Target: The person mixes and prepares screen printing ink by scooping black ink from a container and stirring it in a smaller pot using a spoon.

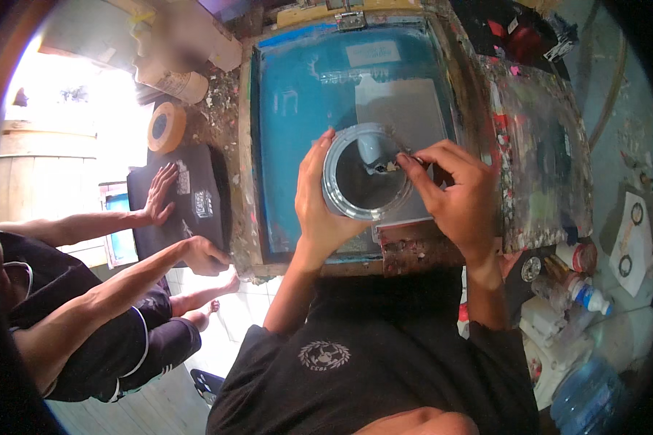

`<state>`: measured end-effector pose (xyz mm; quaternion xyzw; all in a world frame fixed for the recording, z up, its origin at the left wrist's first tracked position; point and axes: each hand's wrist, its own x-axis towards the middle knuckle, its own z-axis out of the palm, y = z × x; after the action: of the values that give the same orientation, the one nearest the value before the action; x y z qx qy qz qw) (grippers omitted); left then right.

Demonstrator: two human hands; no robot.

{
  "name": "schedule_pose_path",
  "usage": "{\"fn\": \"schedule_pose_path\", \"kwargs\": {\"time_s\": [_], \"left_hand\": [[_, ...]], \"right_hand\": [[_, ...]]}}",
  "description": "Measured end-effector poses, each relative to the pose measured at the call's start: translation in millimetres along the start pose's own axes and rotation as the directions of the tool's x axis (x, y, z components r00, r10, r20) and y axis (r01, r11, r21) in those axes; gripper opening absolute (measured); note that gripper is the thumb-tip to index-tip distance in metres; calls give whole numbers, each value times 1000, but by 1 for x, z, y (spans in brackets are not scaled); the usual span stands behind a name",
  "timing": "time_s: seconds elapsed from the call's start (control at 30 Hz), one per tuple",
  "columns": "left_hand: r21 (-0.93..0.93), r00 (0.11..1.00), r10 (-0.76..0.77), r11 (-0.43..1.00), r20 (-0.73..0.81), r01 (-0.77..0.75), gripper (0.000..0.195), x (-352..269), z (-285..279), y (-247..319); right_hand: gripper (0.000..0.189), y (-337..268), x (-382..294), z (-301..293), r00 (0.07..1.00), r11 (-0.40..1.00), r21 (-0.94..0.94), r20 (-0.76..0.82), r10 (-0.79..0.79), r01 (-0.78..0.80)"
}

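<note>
My left hand (318,204) grips the side of a round tub (332,187) with a pale rim. Its inside looks dark, with a light grey patch of ink or paint at the top. My right hand (457,190) is at the tub's right rim, with thumb and fingers pinched on a thin tool, mostly hidden, whose smeared tip lies over the opening. Beneath the tub lies a screen-printing frame (291,147) with blue mesh and a lighter rectangular area. A reddish-brown, paint-crusted block (413,247) rests at the frame's near edge, below my right hand.
At left, a co-worker's hands (160,196) touch a dark printed fabric or board (201,179). A roll of tape (166,128) and plastic containers (182,84) stand beyond. A paint-stained board (544,157) is at right, with bottles (590,296) and a large blue water jug (590,391) below.
</note>
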<state>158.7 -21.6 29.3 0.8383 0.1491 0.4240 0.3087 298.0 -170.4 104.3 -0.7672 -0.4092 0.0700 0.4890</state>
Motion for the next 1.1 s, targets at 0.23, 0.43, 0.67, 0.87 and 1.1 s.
{"fn": "schedule_pose_path", "kwargs": {"time_s": [0.23,0.43,0.67,0.87,1.1], "left_hand": [[93,995,76,993,-60,-70,109,10,-6,-17],[22,998,-30,999,-58,31,108,13,-14,-17],[-95,989,-122,987,84,129,115,71,7,6],[-361,978,-27,927,207,102,110,179,118,22],[-394,994,-19,917,103,59,106,249,287,6]], "right_hand": [[8,-6,13,12,955,955,-18,7,-296,296],[13,4,6,17,959,958,-59,57,-279,282],[23,9,-13,-25,991,998,-57,-125,-48,41],[22,34,-53,-47,984,984,-83,-99,150,-158],[19,55,-87,-48,978,982,-55,-117,175,-183]]}}
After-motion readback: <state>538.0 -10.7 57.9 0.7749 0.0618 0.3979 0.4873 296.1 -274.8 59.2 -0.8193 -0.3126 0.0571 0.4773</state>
